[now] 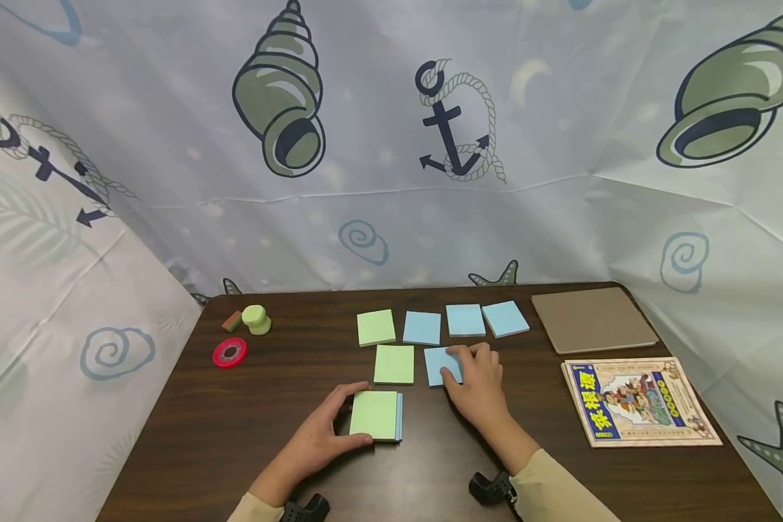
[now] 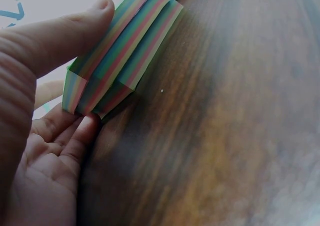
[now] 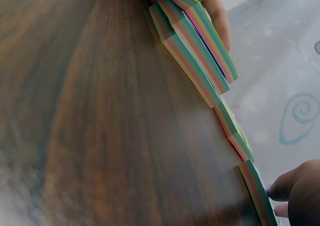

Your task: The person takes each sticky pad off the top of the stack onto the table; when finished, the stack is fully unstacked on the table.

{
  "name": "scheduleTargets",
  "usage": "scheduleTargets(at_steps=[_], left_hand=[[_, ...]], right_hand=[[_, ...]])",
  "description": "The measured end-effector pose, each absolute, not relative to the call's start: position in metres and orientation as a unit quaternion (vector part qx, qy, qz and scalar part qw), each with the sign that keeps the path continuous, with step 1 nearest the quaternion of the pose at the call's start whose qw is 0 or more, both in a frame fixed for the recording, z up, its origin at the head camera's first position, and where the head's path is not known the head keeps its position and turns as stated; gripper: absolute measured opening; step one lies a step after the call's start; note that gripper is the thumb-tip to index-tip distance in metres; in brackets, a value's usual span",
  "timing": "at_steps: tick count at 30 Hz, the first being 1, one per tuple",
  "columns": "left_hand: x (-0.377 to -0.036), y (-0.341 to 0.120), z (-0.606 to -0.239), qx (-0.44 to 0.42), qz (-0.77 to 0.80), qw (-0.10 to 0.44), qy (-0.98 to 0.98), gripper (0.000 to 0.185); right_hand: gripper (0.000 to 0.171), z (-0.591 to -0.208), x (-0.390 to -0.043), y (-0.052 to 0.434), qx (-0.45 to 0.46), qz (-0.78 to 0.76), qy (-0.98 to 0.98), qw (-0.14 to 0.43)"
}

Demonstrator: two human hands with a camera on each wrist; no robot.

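A person sits at a dark wood table point(image 1: 248, 420). The left hand point(image 1: 320, 438) holds a pad point(image 1: 376, 415) of sticky notes near the front edge. The thumb is on the far side of the pad and the fingers curl round the near side, so the hand grips it from the left. The top of the pad is green, and blue shows along its right edge. In the left wrist view the thumb point(image 2: 65, 34) lies along the striped side of the pad point(image 2: 120, 51), and the fingers point(image 2: 80, 136) touch its low corner.

The right hand point(image 1: 475, 380) lies flat on a blue note point(image 1: 438, 365). Its fingers are nearly straight and press down on the right part of the note. This note is just right of a green note point(image 1: 394, 364), with a small gap between them.

Farther back there is a row of four notes. From left to right they are a green one point(image 1: 375, 327), then three blue ones point(image 1: 422, 328) point(image 1: 465, 320) point(image 1: 505, 318). They lie close, side by side.

On the far right is a brown board point(image 1: 590, 320). Nearer on the right is a picture book point(image 1: 639, 400).

On the far left sit a red tape roll point(image 1: 230, 352), a small green cup point(image 1: 257, 319) and a little block point(image 1: 232, 321) just beside the cup.

A sheet with shells and anchors point(image 1: 391, 145) hangs behind the table.
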State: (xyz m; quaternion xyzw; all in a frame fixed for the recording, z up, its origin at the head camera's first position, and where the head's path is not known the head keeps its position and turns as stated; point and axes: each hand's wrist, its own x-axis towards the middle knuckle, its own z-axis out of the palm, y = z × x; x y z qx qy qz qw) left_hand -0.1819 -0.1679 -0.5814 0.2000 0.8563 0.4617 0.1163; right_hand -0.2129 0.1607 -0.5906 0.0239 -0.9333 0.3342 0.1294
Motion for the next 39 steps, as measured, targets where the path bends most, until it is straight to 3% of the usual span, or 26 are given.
scheduleTargets(at_steps=[15, 19, 28, 39], left_hand=[[-0.182, -0.168, -0.582, 0.202, 0.461, 0.116, 0.856, 0.089], [-0.181, -0.167, -0.582, 0.2, 0.461, 0.117, 0.857, 0.089], [-0.181, -0.165, -0.578, 0.194, 0.458, 0.126, 0.858, 0.089], [-0.182, -0.167, -0.58, 0.194, 0.463, 0.126, 0.855, 0.087]], right_hand=[[0.03, -0.586, -0.208, 0.152, 0.059, 0.522, -0.83, 0.186], [0.029, -0.587, -0.202, 0.144, 0.1, 0.588, -0.787, 0.158], [0.035, -0.586, -0.186, 0.127, 0.249, 0.626, -0.738, 0.025], [0.074, -0.585, -0.187, 0.123, 0.308, 0.553, -0.772, -0.056]])
